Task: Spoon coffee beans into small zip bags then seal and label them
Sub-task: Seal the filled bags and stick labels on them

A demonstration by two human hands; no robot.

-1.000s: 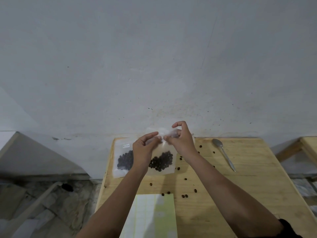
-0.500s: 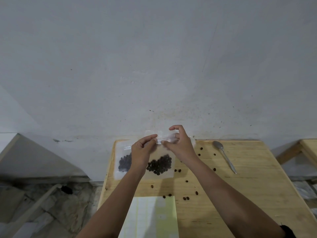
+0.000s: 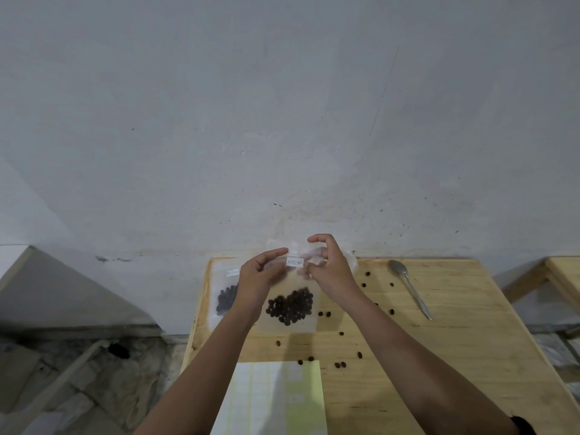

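Observation:
A clear zip bag (image 3: 293,321) with dark coffee beans in its lower half is raised at the table's far edge. A small white handwritten label (image 3: 295,262) sticks on its upper front. My left hand (image 3: 259,277) holds the bag's top left part, thumb over the corner. My right hand (image 3: 331,266) pinches the top right part, index finger lifted. A second labelled bag of beans (image 3: 224,298) lies flat to the left, partly hidden by my left wrist. A metal spoon (image 3: 409,285) lies to the right.
A label sheet (image 3: 276,400), white and pale yellow, lies at the near edge of the wooden table (image 3: 455,356). Several loose beans (image 3: 340,365) are scattered around the middle. Something of clear plastic (image 3: 352,262) shows behind my right hand. The wall is close behind; another wooden table (image 3: 561,271) stands right.
My two hands, which met over the top middle of the bag, have moved apart. The label on the bag is now uncovered.

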